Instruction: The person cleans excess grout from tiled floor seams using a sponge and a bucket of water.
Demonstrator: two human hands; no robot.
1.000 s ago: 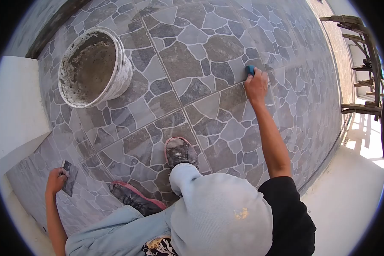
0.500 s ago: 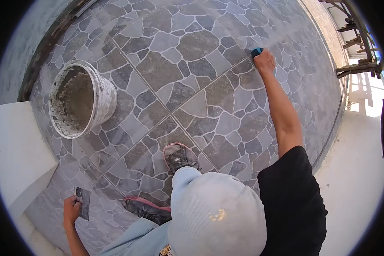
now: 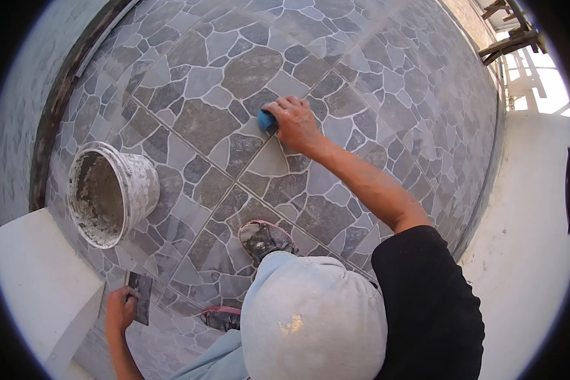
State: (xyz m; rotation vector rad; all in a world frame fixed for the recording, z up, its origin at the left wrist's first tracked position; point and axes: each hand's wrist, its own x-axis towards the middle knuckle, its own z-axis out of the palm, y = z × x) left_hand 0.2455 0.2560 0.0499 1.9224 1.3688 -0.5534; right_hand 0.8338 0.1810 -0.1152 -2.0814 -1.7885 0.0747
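Observation:
My right hand (image 3: 296, 125) is closed on a blue sponge (image 3: 266, 121) and presses it to the stone-patterned floor tiles (image 3: 250, 68), over a straight joint between them. Lower left, my left hand (image 3: 121, 308) grips a flat rectangular trowel (image 3: 142, 297), its blade smeared with grey and held above the tiles. Beyond the left hand stands a white bucket (image 3: 144, 190), crusted with mortar outside and in, its mouth facing the camera.
A white block-like ledge (image 3: 44, 272) juts in at the left, near the trowel. Behind the bucket runs a wall with a dark base strip (image 3: 57, 114). A pale wall (image 3: 519, 209) borders the right, with wooden pieces (image 3: 513, 44) at the top. My shoe (image 3: 266, 240) rests on the tiles.
My right hand has drawn the sponge along the joint, from the far right toward the middle and nearer me. My left hand, still with the trowel, appears slightly higher and further right.

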